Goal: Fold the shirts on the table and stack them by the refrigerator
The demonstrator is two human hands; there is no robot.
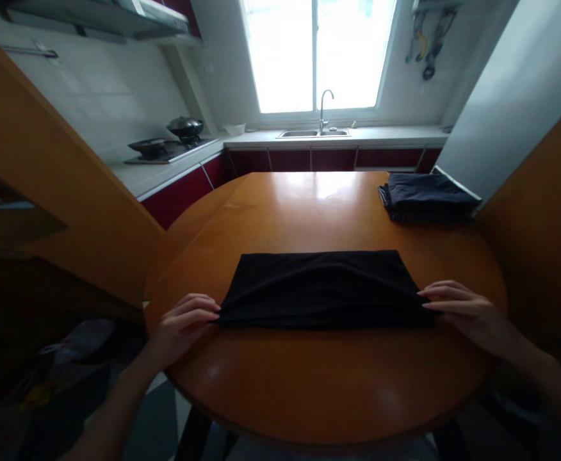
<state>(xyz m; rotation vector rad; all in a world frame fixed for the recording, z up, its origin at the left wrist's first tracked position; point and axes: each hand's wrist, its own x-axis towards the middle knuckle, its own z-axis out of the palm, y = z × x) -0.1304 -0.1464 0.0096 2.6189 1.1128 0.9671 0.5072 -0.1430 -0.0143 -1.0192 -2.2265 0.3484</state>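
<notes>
A black folded cloth garment (319,288) lies flat across the middle of the wooden table (300,378), its long side toward me. At its near left corner, my left hand (184,323) pinches the edge between thumb and fingers. My right hand (467,314) grips the near right corner the same way. Slight wrinkles run across the top of the fabric. What kind of garment it is, the folds do not show.
A stack of dark folded clothes (427,195) sits at the table's far right. Beyond the table are a counter with a sink (314,133) and a stove with a lidded wok (184,126) and a pan (148,147). A wooden door panel (64,147) stands at the left.
</notes>
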